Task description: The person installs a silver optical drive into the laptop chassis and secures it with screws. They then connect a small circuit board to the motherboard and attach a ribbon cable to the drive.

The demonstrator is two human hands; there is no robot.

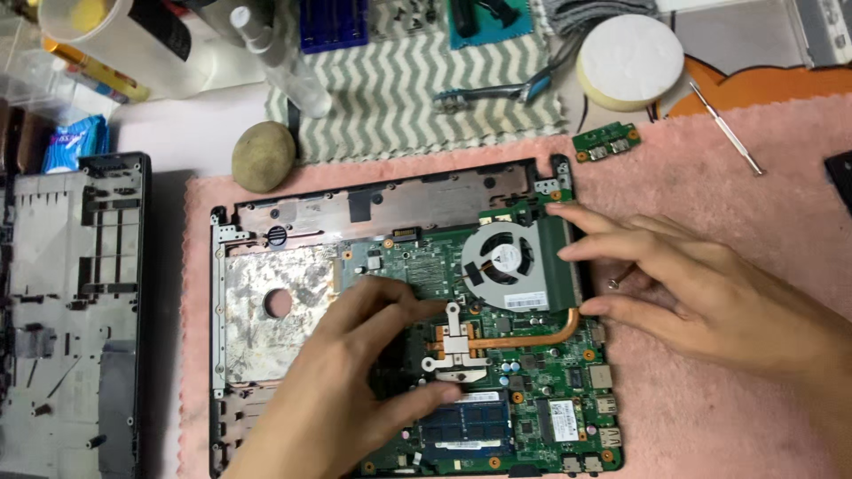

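Fingers point(390, 306) of both hands spread open on the green laptop board point(541, 372), which rests on a pink mat point(710, 177) covering the cluttered worktop point(191, 133).

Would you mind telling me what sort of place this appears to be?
Probably an electronics repair bench: an opened laptop chassis with its motherboard bared lies on a pink mat, with a screwdriver and a loose small circuit board nearby.
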